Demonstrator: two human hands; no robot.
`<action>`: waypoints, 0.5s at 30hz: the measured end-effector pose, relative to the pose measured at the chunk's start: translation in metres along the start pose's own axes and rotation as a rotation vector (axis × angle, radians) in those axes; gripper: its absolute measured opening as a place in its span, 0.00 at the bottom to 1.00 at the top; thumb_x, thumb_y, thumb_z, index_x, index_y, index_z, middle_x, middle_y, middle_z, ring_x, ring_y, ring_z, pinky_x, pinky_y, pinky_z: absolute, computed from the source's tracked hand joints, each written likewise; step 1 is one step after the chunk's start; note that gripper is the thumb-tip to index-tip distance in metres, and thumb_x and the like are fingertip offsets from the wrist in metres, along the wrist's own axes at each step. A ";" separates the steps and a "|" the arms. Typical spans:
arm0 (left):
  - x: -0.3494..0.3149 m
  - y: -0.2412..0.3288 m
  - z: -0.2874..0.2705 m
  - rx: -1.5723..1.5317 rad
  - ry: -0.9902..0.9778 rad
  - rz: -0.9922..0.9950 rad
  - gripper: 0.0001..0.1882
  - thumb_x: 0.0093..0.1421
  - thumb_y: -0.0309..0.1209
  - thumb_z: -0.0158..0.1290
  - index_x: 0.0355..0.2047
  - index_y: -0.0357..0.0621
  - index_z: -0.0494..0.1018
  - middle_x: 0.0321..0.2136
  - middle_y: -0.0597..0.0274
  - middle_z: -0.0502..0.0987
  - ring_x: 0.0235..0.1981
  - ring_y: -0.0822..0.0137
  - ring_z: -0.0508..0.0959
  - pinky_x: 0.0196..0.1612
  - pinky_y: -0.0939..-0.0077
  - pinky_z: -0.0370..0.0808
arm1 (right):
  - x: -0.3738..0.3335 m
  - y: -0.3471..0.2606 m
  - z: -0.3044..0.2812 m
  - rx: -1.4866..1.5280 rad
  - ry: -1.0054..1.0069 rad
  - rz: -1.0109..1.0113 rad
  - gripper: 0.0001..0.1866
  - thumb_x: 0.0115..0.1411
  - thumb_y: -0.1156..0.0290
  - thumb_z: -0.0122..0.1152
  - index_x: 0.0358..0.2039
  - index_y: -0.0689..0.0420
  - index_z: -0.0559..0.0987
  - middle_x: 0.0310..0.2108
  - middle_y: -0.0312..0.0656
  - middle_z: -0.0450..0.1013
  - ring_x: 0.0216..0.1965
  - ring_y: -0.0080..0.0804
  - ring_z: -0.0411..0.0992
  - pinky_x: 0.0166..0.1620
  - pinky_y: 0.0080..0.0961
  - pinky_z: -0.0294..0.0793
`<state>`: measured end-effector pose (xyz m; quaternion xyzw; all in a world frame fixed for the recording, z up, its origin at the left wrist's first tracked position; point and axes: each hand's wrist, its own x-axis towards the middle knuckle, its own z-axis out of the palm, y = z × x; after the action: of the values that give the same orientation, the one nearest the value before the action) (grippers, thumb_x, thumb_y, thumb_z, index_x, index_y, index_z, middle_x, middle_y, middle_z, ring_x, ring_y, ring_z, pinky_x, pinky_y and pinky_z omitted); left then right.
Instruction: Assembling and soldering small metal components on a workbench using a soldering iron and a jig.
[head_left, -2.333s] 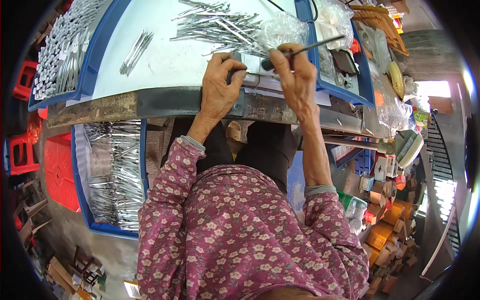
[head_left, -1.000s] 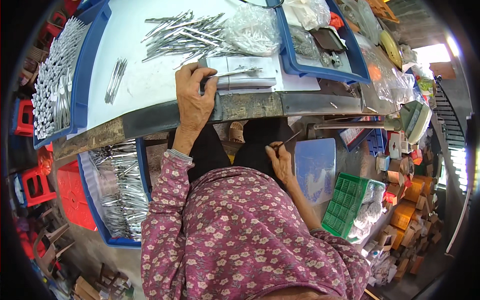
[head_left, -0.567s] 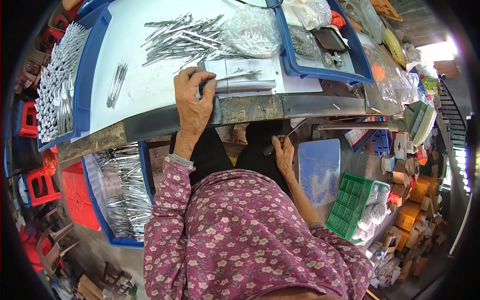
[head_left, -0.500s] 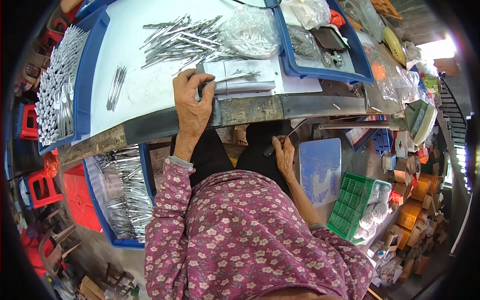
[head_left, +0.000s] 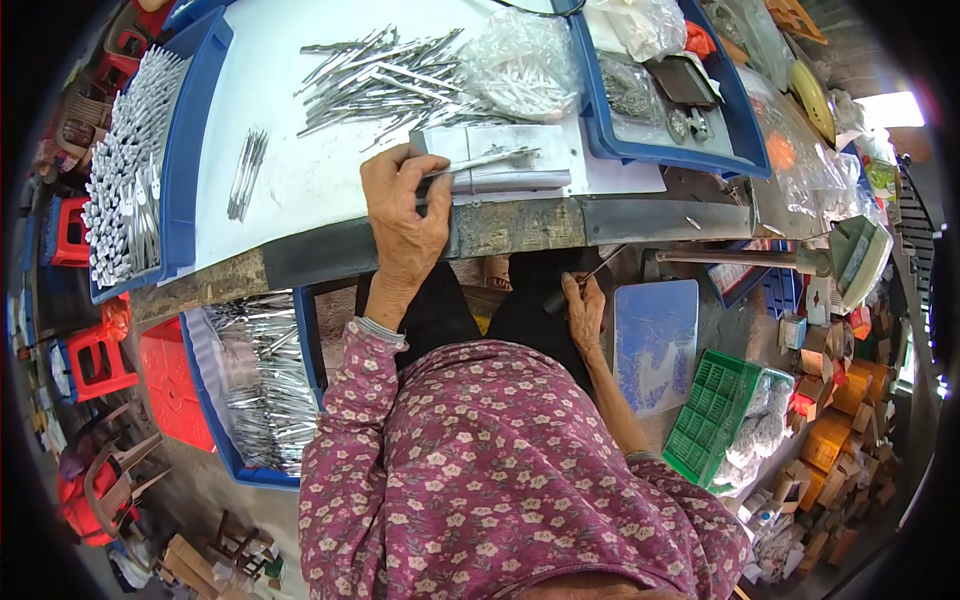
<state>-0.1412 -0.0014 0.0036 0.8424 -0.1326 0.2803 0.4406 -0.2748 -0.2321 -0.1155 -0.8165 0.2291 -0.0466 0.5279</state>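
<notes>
Well left of the left hand, a blue tray (head_left: 196, 150) holds densely packed white-ended metal strips; between tray and hand lies a small bundle of slim strips (head_left: 247, 176). The left hand (head_left: 405, 218) curls at the left end of a paper-topped block (head_left: 528, 181), its index fingertip at the end of a slender metal strip (head_left: 497, 157) lying across the top; whether it pinches that strip or merely steadies it, I cannot tell. A loose heap of strips (head_left: 380, 85) lies beyond that hand. The right hand (head_left: 587, 312), below the tabletop and near the thigh, grasps a thin-shafted tool (head_left: 554, 302) with a dark handle, well apart from the block.

A slack left fingertip could let the slender strip skid on the paper; a knock could shift the block too. Raised straight up, the tool could catch the table's worn front edge (head_left: 515, 229). Room for moving looks widest leftward of the left hand, over the white sheet (head_left: 300, 175); right of the block, a blue parts tray (head_left: 690, 163) hems it in, and a metal bar (head_left: 725, 257) juts out right of the right hand.
</notes>
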 end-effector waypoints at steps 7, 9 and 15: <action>0.000 -0.003 0.002 -0.018 0.003 -0.017 0.07 0.47 0.24 0.55 0.29 0.39 0.74 0.32 0.55 0.68 0.38 0.58 0.66 0.39 0.68 0.66 | 0.000 0.005 0.000 0.020 -0.005 0.020 0.16 0.56 0.62 0.56 0.28 0.65 0.73 0.18 0.41 0.68 0.21 0.26 0.64 0.28 0.25 0.64; -0.001 -0.004 0.001 -0.035 0.015 -0.018 0.06 0.48 0.24 0.55 0.29 0.39 0.74 0.33 0.55 0.68 0.38 0.58 0.66 0.39 0.68 0.66 | 0.000 0.006 0.000 0.018 -0.010 0.023 0.16 0.56 0.62 0.56 0.28 0.65 0.73 0.18 0.41 0.68 0.21 0.26 0.64 0.28 0.25 0.64; -0.001 -0.005 0.000 -0.050 0.005 -0.033 0.06 0.49 0.24 0.54 0.29 0.39 0.74 0.33 0.55 0.68 0.38 0.58 0.66 0.40 0.69 0.66 | 0.000 -0.002 0.001 -0.042 0.018 -0.047 0.16 0.56 0.62 0.56 0.28 0.65 0.73 0.18 0.40 0.67 0.21 0.25 0.63 0.27 0.24 0.63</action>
<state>-0.1395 0.0015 -0.0007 0.8326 -0.1246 0.2719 0.4662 -0.2744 -0.2305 -0.1145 -0.8320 0.2157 -0.0617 0.5073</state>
